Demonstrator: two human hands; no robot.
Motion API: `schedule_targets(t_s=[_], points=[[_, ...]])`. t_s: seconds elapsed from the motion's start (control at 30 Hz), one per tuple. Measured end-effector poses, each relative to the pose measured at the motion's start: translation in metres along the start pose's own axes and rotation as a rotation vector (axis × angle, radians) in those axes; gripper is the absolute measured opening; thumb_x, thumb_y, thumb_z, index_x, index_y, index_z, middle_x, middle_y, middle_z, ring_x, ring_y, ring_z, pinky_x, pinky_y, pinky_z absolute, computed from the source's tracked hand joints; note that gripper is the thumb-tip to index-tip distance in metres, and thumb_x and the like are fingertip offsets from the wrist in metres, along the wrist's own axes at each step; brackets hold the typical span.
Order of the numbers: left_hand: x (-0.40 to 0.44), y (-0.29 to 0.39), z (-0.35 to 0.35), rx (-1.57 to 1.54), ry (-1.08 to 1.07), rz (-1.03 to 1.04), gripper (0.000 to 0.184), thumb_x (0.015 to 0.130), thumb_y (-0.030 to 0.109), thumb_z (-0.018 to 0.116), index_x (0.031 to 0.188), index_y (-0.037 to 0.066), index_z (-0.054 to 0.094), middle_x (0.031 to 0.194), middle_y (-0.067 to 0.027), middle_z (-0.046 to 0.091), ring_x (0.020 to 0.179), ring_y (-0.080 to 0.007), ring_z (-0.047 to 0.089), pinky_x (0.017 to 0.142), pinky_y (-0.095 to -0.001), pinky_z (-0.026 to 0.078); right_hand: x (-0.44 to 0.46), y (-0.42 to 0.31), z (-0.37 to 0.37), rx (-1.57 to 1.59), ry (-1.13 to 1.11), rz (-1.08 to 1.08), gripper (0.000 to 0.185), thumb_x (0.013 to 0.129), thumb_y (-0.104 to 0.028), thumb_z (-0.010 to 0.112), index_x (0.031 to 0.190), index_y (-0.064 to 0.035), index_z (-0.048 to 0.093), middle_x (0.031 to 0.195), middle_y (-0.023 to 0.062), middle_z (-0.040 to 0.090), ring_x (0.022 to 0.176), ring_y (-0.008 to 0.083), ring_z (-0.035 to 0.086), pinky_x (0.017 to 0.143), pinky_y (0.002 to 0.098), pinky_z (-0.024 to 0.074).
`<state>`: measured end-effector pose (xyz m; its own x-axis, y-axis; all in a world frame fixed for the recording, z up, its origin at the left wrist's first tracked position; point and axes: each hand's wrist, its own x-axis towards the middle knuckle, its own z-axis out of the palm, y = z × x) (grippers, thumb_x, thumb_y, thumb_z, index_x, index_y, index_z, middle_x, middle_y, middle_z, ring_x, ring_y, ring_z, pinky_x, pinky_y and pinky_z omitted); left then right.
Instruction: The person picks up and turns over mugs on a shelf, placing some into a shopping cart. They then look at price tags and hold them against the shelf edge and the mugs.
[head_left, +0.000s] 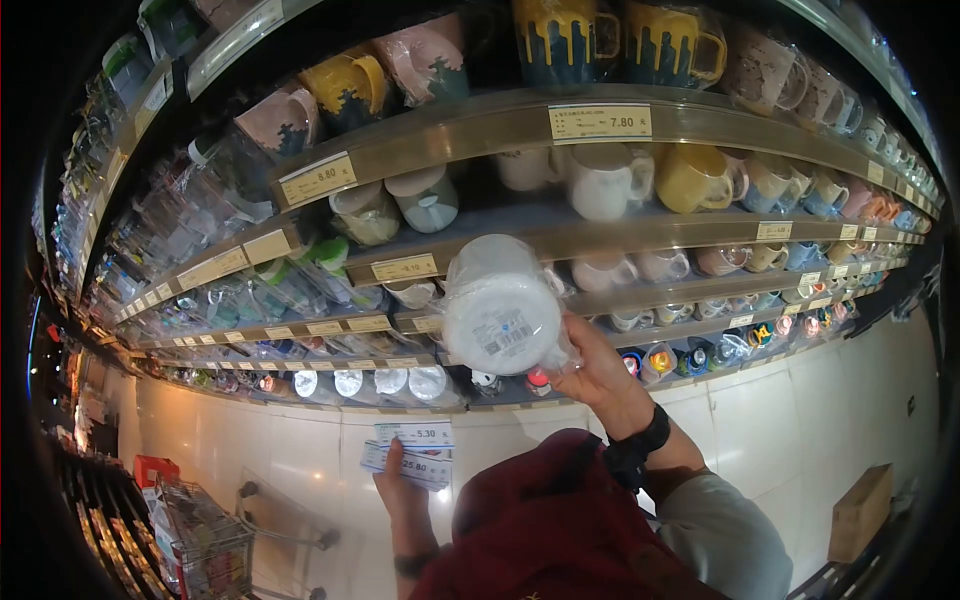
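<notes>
1. Shopping cart [205, 535] with wire sides is seen at the lower left, on the pale floor [350, 500]; something red [155, 470] is carried at its far end.
2. Plastic-wrapped drinkware [170, 225] is packed along the left shelves, and 8.80 is printed on a shelf label [318, 179].
3. Price cards [410, 455], 2 of them, overlapping, are held below the shelves; 5.30 is read on the upper card and 25.80 on the lower.
4. The cards are gripped by the left hand [402, 492], nearly closed, with a digit laid over their front; how the other fingers are placed cannot be told.
5. A white cup [503, 310] in clear film is held up before the shelves, its flat base turned toward the camera; a printed code and a small blue mark are seen on the base.
6. The cup is held at its lower right side by the right hand [595, 365], partly closed, fingers curled; whether a handle is grasped cannot be made out.
7. A white mug [603, 183] is shelved beyond the cup, under a 7.80 label [600, 123], with a yellow mug [692, 180] to its right.
8. A dark watch [640, 440] is worn on the right wrist.
9. A brown box [860, 513] is stood on the floor at the far right.
</notes>
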<state>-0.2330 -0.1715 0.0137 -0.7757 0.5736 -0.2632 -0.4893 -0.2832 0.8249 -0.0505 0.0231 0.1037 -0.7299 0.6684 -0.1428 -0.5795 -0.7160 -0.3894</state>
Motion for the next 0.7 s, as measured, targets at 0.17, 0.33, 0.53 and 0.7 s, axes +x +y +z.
schedule_targets(t_s=[0.17,0.33,0.53,0.7], points=[[0.006,-0.003,-0.008,-0.012,0.005,-0.007,0.027,0.081,0.008,0.051,0.103,-0.007,0.045,0.090,-0.0131,0.054,0.075,-0.0204,0.057,0.061,-0.0291,0.048,0.004,0.002,-0.005,0.006,-0.041,0.005,0.031,0.082,-0.005,0.040,0.113,-0.0018,0.042,0.095,0.0059,0.055,0.080,0.0097,0.057,0.067,0.0210,0.0486],[0.007,-0.004,-0.008,-0.008,-0.008,-0.005,0.026,0.082,0.011,0.051,0.102,-0.004,0.044,0.088,-0.0141,0.055,0.072,-0.0245,0.058,0.060,-0.0369,0.052,0.011,0.003,-0.014,0.019,-0.106,-0.009,0.031,0.082,-0.006,0.043,0.113,-0.0035,0.042,0.091,0.0043,0.055,0.068,0.0068,0.053,0.056,0.0187,0.0454],[0.005,-0.001,0.001,-0.038,-0.004,0.002,0.028,0.081,0.008,0.049,0.104,-0.008,0.043,0.089,-0.0137,0.054,0.075,-0.0212,0.057,0.062,-0.0307,0.050,0.017,0.003,-0.015,0.030,-0.027,-0.012,0.033,0.082,-0.006,0.042,0.115,-0.0050,0.041,0.083,-0.0008,0.054,0.052,0.0005,0.042,0.048,0.0148,0.0410],[0.005,0.002,0.000,-0.011,-0.030,-0.005,0.024,0.082,0.009,0.050,0.102,-0.003,0.044,0.088,-0.0120,0.055,0.075,-0.0216,0.057,0.062,-0.0343,0.051,0.014,0.002,-0.009,0.011,-0.029,-0.008,0.035,0.083,-0.005,0.042,0.118,-0.0057,0.040,0.076,-0.0052,0.050,0.047,-0.0019,0.035,0.047,0.0135,0.0388]])
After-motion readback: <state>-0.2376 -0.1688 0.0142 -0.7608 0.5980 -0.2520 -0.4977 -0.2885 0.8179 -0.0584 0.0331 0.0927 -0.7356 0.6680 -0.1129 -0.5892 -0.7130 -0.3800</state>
